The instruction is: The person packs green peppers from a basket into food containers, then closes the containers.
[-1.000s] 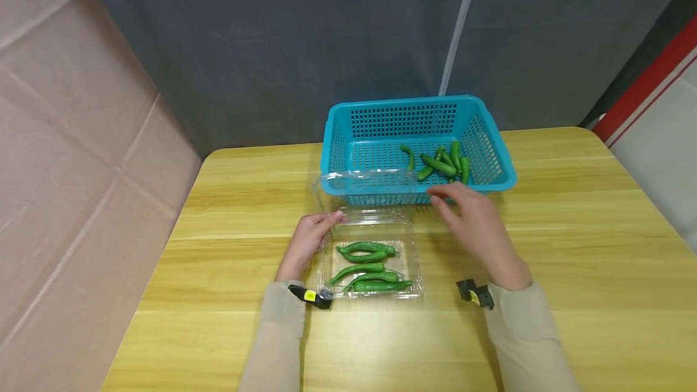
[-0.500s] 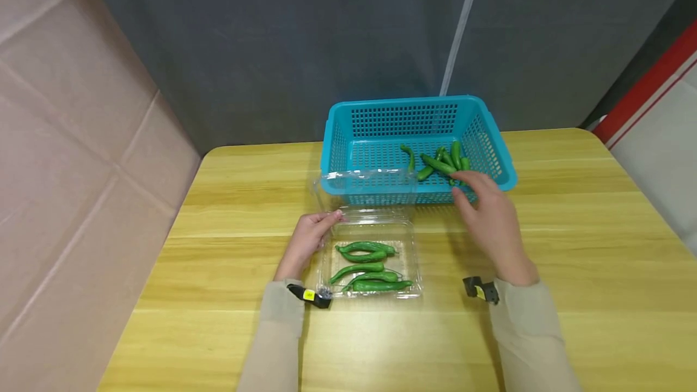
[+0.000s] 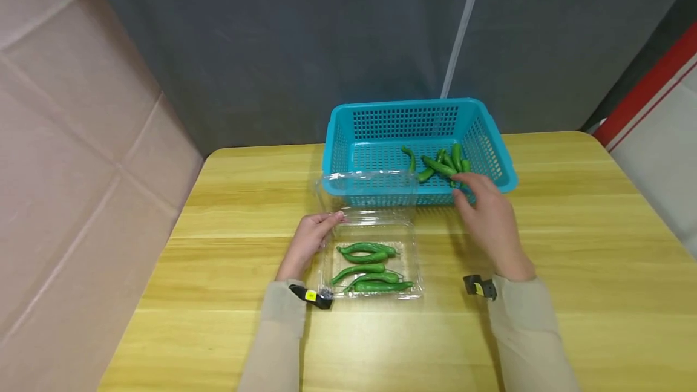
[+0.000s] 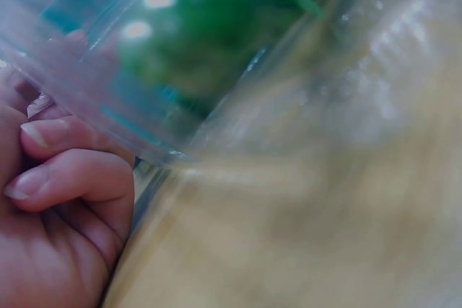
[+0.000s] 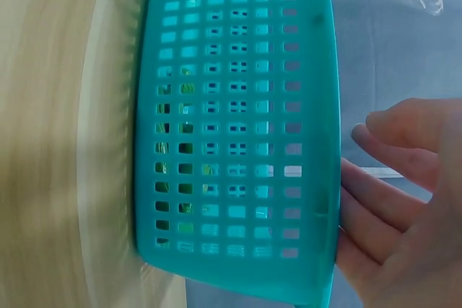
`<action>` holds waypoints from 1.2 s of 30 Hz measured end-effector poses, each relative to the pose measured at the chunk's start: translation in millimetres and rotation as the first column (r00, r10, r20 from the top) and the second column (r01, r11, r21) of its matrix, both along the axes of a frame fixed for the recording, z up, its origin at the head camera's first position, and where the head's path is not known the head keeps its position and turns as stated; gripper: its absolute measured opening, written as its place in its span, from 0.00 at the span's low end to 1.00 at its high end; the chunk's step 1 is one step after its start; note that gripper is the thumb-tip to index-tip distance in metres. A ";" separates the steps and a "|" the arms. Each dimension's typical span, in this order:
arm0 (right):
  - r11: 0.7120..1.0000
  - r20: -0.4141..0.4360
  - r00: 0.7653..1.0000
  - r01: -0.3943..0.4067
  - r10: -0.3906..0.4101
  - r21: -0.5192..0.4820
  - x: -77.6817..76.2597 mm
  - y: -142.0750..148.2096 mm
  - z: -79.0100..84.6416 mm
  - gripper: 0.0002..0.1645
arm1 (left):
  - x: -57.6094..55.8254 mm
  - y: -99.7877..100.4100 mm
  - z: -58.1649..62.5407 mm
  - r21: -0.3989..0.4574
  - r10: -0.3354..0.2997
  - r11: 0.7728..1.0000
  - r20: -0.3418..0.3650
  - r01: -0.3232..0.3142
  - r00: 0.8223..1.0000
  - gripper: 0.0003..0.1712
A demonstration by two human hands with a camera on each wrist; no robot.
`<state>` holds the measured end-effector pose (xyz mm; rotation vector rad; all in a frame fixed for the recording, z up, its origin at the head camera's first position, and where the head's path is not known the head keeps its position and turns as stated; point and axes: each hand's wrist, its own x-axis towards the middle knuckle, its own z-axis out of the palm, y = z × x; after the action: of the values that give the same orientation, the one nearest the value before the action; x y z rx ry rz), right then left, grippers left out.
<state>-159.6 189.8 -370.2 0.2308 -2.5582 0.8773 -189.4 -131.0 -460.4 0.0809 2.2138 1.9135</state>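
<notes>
My left hand (image 3: 309, 239) grips the left edge of a clear plastic clamshell container (image 3: 415, 259), near its hinge, with the thumb on top. Its fingers (image 4: 79, 178) curl against the clear wall in the left wrist view. Several green chili peppers (image 3: 376, 286) lie crosswise in the base; the raised lid (image 3: 327, 198) overlaps the basket's front. At the front right of the blue basket (image 3: 340, 132), my right hand (image 3: 490, 216) reaches over the rim toward more green peppers (image 3: 440, 166). In the right wrist view some fingers (image 5: 379, 196) dip behind the rim, and no pepper shows between them.
The wooden table (image 3: 229, 331) carries the container in front and the basket behind. A dark grey curtain (image 3: 272, 47) hangs close behind the table. Pinkish padded wall (image 3: 81, 198) stands on the left.
From one second ago, my right hand has moved right, from beside the lid to the basket's front right. Over the last half second it barely shifts. My left hand stays on the container.
</notes>
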 end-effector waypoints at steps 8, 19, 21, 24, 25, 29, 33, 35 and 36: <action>0.997 0.076 0.997 -0.023 0.018 0.067 -11.6 9.6 4.0 0.17 | 1.6 1.8 -1.4 -0.009 0.024 1.000 -0.008 -0.024 1.000 0.27; 0.957 0.427 0.901 -0.186 0.076 0.222 -30.8 22.7 24.6 0.26 | 0.9 1.1 0.9 -0.007 0.017 1.000 0.004 -0.017 1.000 0.26; 0.950 0.456 0.887 -0.200 0.073 0.239 -34.7 23.8 25.7 0.29 | 0.6 1.2 0.9 -0.003 0.015 1.000 0.005 -0.015 1.000 0.26; 0.945 0.479 0.876 -0.209 0.066 0.252 -41.1 25.2 27.1 0.33 | 0.3 1.3 1.2 -0.004 0.018 1.000 -0.002 -0.018 1.000 0.26; 0.945 0.483 0.873 -0.210 0.065 0.251 -43.3 25.6 27.3 0.34 | 0.3 1.3 1.3 -0.006 0.021 1.000 -0.004 -0.021 1.000 0.26; 0.943 0.506 0.860 -0.219 0.066 0.249 -51.0 25.6 26.9 0.35 | 1.4 1.2 2.0 -0.004 0.024 1.000 -0.005 -0.024 1.000 0.27; 0.940 0.540 0.839 -0.234 0.066 0.250 -56.7 25.2 26.3 0.34 | 3.6 1.1 3.0 0.005 0.014 1.000 0.004 -0.014 1.000 0.27; 0.936 0.551 0.832 -0.241 0.063 0.257 -60.3 25.2 26.0 0.34 | 4.4 1.2 3.5 0.011 0.010 1.000 0.006 -0.010 1.000 0.27; 0.933 0.557 0.828 -0.246 0.062 0.262 -62.1 25.2 25.8 0.34 | 4.5 1.2 3.6 0.013 0.010 1.000 0.005 -0.010 1.000 0.27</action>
<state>-221.7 215.0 -344.4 0.3329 -3.2631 0.6293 -184.9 -129.8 -456.7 0.0671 2.2028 1.9313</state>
